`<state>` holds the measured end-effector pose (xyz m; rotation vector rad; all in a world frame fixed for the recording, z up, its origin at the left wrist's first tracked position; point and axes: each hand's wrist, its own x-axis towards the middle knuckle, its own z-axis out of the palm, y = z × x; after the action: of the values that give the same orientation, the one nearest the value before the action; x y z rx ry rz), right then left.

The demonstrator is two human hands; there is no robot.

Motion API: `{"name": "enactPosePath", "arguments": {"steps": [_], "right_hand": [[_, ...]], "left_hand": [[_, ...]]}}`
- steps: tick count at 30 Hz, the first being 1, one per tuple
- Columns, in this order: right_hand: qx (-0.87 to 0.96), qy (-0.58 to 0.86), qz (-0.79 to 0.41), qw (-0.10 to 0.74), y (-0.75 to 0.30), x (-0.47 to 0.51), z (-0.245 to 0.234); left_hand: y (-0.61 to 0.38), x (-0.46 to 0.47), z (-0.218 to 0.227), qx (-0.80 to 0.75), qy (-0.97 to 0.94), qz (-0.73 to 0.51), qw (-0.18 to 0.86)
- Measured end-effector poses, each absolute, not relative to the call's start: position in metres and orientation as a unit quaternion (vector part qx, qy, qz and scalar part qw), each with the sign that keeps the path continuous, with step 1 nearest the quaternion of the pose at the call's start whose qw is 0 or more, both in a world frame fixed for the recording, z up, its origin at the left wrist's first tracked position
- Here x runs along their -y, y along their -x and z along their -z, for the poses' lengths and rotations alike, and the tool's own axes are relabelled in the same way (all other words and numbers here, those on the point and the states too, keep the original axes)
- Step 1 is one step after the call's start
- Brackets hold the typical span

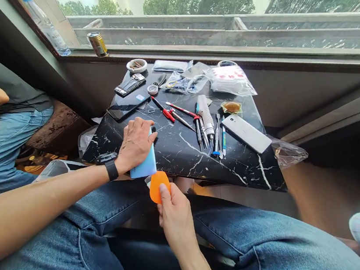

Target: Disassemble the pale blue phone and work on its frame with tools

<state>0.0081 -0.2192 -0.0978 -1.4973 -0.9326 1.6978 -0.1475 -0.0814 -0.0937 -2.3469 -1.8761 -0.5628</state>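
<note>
A left hand clenched a slim pale-blue smartphone; a right hand pinched a rounded orange plastic pick just below those fingers.

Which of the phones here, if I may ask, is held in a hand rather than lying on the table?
The light blue phone in the left hand; the white phone, black phone and opened phone lie on the marble table.
</note>
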Motion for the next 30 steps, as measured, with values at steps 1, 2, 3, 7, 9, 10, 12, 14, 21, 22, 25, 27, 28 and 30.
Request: {"name": "enactPosePath", "arguments": {"steps": [1,2,3,7,9,10,12,14,21,22,25,27,28,30], "right_hand": [[0.367,0.578,-0.646,0.338,-0.010,0.218,0.098],[0.371,0.577,-0.645,0.336,-0.011,0.216,0.098],[0.372,0.574,-0.648,0.335,-0.012,0.215,0.097],[0.393,0.572,-0.634,0.342,-0.012,0.210,0.093],[0.423,0.577,-0.610,0.341,-0.012,0.208,0.091],[0.436,0.576,-0.603,0.338,-0.012,0.208,0.091],[0.449,0.571,-0.602,0.332,-0.012,0.206,0.090],[0.446,0.563,-0.613,0.331,-0.013,0.204,0.091],[0.435,0.513,-0.648,0.358,-0.020,0.195,0.105],[0.429,0.508,-0.655,0.359,-0.020,0.195,0.106],[0.414,0.516,-0.654,0.367,-0.016,0.197,0.105],[0.412,0.533,-0.637,0.375,-0.012,0.198,0.103],[0.413,0.537,-0.631,0.378,-0.011,0.199,0.102],[0.415,0.532,-0.634,0.379,-0.012,0.197,0.101]], "left_hand": [[0.146,0.081,0.092,0.619,0.763,0.180,0.043],[0.145,0.081,0.090,0.623,0.760,0.176,0.043],[0.144,0.082,0.089,0.627,0.758,0.172,0.042],[0.143,0.083,0.086,0.636,0.755,0.157,0.032],[0.143,0.083,0.086,0.637,0.755,0.152,0.026],[0.143,0.082,0.086,0.638,0.755,0.149,0.023],[0.143,0.081,0.086,0.639,0.755,0.146,0.020],[0.143,0.080,0.086,0.641,0.754,0.145,0.017],[0.143,0.080,0.086,0.635,0.755,0.163,0.008],[0.143,0.080,0.086,0.634,0.755,0.165,0.008],[0.143,0.080,0.086,0.632,0.757,0.165,0.010],[0.143,0.080,0.086,0.632,0.758,0.163,0.011],[0.143,0.080,0.087,0.633,0.757,0.162,0.011],[0.143,0.079,0.087,0.637,0.754,0.161,0.012]]}}
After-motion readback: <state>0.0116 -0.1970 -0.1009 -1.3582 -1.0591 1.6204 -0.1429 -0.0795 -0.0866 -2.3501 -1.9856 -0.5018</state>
